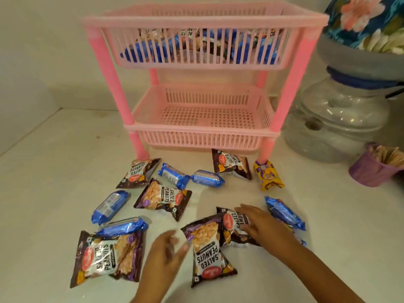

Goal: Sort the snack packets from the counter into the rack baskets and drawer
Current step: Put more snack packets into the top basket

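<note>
A pink two-tier rack (109, 68) stands at the back of the white counter. Its top basket (201, 18) holds several packets; the lower basket (196, 130) shows only its bare slatted floor. Brown salted-peanut packets (162, 199), blue biscuit packs (109, 206) and one yellow packet (267, 174) lie scattered in front. My right hand (260, 226) rests fingers spread on a peanut packet (231, 224) near the front. My left hand (166, 250) hovers open just left of another peanut packet (207, 250), fingertips almost touching it. No drawer is visible.
A clear water jar (336, 119) with a floral cloth on top stands right of the rack. A purple cup (369, 169) of sticks sits at the right edge. The wall corner closes in on the left.
</note>
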{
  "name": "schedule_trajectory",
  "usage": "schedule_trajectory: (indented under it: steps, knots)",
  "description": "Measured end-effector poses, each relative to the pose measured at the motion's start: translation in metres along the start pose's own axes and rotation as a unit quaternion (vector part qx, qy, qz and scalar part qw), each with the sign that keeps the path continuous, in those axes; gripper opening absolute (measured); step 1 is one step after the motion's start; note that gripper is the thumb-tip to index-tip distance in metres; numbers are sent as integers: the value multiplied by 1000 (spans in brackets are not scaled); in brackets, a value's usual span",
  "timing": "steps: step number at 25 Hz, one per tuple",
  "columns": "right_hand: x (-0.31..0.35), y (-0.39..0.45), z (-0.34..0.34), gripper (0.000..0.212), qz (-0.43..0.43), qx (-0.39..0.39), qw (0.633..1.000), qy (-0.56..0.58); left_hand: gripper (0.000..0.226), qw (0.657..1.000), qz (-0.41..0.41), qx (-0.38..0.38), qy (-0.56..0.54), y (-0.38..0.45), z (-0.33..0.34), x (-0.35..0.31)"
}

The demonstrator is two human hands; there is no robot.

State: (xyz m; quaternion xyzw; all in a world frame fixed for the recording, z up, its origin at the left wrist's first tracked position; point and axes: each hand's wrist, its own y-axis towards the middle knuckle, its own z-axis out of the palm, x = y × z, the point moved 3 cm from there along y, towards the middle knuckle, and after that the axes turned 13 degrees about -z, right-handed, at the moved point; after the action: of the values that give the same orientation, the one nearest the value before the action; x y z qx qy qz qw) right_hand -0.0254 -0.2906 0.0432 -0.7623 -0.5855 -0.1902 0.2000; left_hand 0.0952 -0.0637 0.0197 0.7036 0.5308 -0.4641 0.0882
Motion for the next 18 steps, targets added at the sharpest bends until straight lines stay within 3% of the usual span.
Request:
schedule_trajectory:
  steps: [5, 7, 10, 12, 14, 16, 18]
  knots:
    - [3, 13, 9, 82, 16, 77, 990, -114, 55, 993, -12, 10, 115, 4, 20, -11]
    - [5, 17, 16, 91, 26, 70, 983, -166, 57, 989, -16, 29, 146, 3, 24, -17]
    - [7, 22, 21, 91, 40, 34, 986, -155, 66, 991, -35, 66, 112, -2, 30, -22]
    - [6, 20, 23, 92, 31, 31, 992, -117, 44, 996, -47, 47, 65, -4, 31, -23]
    - [4, 16, 19, 93, 33, 42, 999, -8, 31, 998, -59, 33, 17, -6, 30, -25]
    - [-3, 12, 7, 91, 65, 31, 995, 67, 43, 997, -68, 37, -12, -8, 31, -26]
    - [-12, 7, -1, 84, 95, 62, 992, -59, 47, 996, -75, 34, -24, -8, 31, -28]
